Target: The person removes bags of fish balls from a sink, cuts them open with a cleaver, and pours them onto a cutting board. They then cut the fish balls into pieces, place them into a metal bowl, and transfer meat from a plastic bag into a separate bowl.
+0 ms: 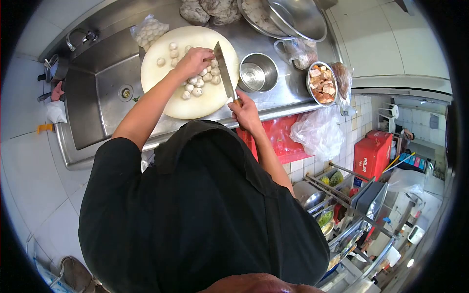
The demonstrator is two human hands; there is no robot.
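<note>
My right hand [245, 113] is closed round the wooden handle of a large knife [225, 73]. Its broad blade lies across the right side of a round white cutting board [168, 105], pointing away from me. Several pale round balls [197, 91], of a kind I cannot make out for certain, are scattered over the middle of the board. My left hand [195, 61] is over them with fingers bent and together, its fingertips close to the blade. Whatever lies under those fingers is hidden. A plastic bag of similar balls [149, 31] rests at the board's far left edge.
A steel pot [258, 72] stands right of the board. Beyond it are a bowl of meat chunks [322, 84], plastic bags and large metal bowls [298, 18]. The sink [110, 97] is to the left. A red crate [278, 139] is below the counter edge.
</note>
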